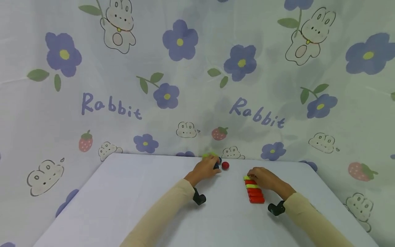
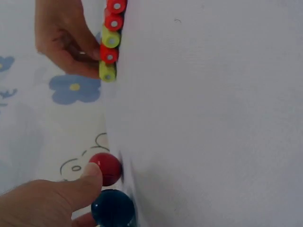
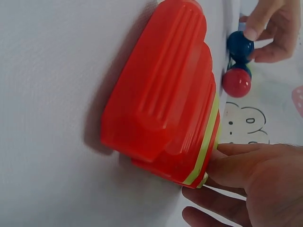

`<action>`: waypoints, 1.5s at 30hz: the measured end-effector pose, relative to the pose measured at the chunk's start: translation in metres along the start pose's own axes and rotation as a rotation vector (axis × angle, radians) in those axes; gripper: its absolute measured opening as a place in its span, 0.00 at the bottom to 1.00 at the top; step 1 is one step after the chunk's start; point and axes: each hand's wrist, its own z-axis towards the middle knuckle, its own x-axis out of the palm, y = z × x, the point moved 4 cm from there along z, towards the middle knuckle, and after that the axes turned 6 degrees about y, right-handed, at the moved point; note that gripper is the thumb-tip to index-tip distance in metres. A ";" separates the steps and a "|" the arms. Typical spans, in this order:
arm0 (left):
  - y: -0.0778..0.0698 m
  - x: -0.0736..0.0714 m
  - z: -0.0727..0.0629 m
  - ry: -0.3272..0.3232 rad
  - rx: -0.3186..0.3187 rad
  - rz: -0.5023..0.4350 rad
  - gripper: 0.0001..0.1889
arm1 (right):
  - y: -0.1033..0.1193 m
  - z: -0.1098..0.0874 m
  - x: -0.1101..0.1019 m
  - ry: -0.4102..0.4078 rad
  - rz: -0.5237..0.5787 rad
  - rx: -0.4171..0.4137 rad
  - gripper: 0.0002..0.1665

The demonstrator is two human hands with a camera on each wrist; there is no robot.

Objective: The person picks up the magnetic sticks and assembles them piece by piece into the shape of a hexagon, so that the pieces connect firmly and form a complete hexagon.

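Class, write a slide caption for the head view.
Left grip pinches dark blue ball beside glossy red ball; right grip touches row of red and lime plastic bars.

1. On the printed cloth (image 1: 197, 96) at the back, the left purple word (image 1: 111, 105) reads "Rabbit"
2. On the same cloth, more to the right, a second purple word (image 1: 257, 112) reads also "Rabbit"
3. In the left wrist view, blue marks (image 2: 8, 94) at the edge cannot be read

On the surface (image 1: 123, 185), one row of rods (image 1: 254, 190) is placed at the right of the balls (image 1: 225, 165), before the cloth (image 1: 200, 79).
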 end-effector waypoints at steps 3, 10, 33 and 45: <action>-0.001 0.005 -0.003 0.030 -0.010 0.030 0.20 | 0.000 0.002 0.004 0.012 -0.002 -0.005 0.13; 0.006 0.007 -0.010 0.036 -0.004 -0.048 0.18 | 0.006 0.000 -0.001 -0.071 -0.028 -0.036 0.11; 0.062 -0.019 -0.084 0.038 0.015 -0.534 0.19 | 0.105 0.008 0.025 -0.346 0.491 -0.240 0.12; 0.069 -0.003 -0.104 0.031 0.098 -0.672 0.20 | 0.131 0.019 0.054 -0.296 0.599 -0.270 0.12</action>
